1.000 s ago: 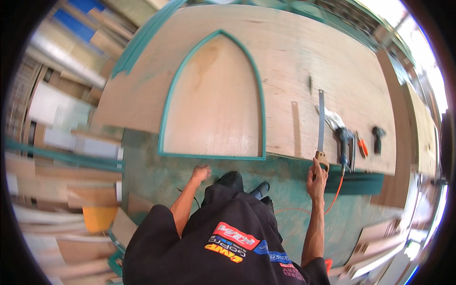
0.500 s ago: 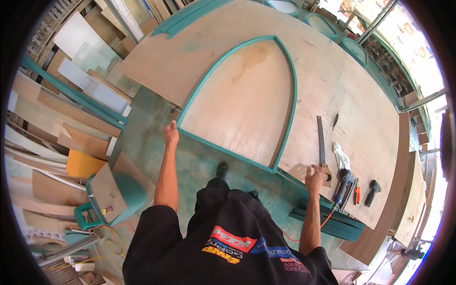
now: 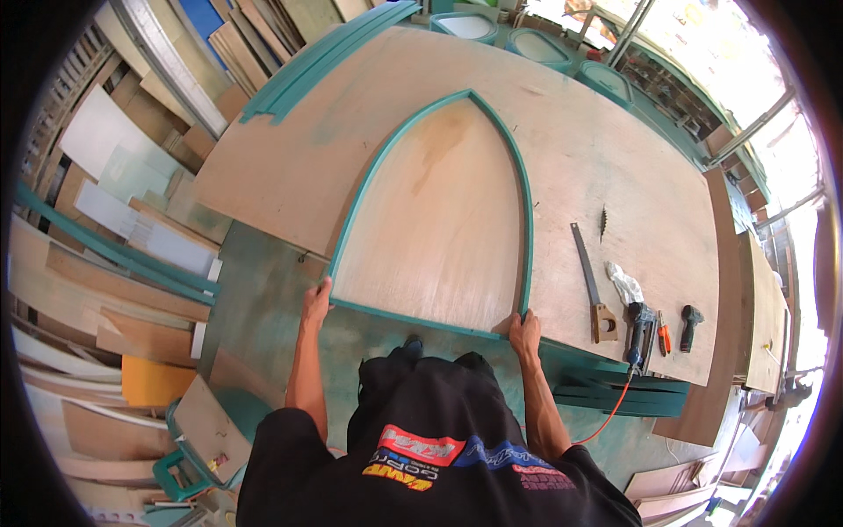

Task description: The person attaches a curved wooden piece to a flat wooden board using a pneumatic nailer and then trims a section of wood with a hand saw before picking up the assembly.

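Both hands have shifted onto the teal arch frame (image 3: 436,206), left hand (image 3: 316,303) and right hand (image 3: 525,332) gripping its bottom corners; it looks light, springy, best carried there.

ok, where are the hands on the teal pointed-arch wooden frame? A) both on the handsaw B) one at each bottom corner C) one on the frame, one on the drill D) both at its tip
B: the left hand grips the bottom-left corner of the teal pointed-arch wooden frame and the right hand the bottom-right corner.
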Demonstrator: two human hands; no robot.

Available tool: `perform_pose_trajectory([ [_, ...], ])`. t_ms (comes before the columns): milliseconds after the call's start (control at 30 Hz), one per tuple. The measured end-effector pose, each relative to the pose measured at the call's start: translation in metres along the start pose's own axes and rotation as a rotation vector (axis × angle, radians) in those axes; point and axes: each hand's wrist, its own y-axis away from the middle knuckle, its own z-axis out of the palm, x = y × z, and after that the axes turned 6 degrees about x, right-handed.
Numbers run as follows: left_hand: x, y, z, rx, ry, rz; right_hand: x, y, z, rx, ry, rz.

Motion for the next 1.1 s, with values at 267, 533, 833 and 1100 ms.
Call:
perform_pose_trajectory([
  [267, 0.069, 0.072, -0.034, 0.041, -0.034, 0.03, -0.011, 0.028, -0.031, -0.031, 0.113, -0.027],
  [533, 0.236, 0.16, -0.061, -0.208, 0.103, 0.308, -0.02, 0.009, -0.05, -0.325, 0.014, 0.079],
  [833, 0.345, 0.296, 0.116, -0.936, 0.4, 0.369, 0.028, 0.032, -0.086, -0.296, -0.493, 0.071],
  [1100, 0.35, 0.33, 0.174, -0.604, 0.231, 0.962, 0.023, 0.054, -0.191, 0.016, -0.605, 0.014],
])
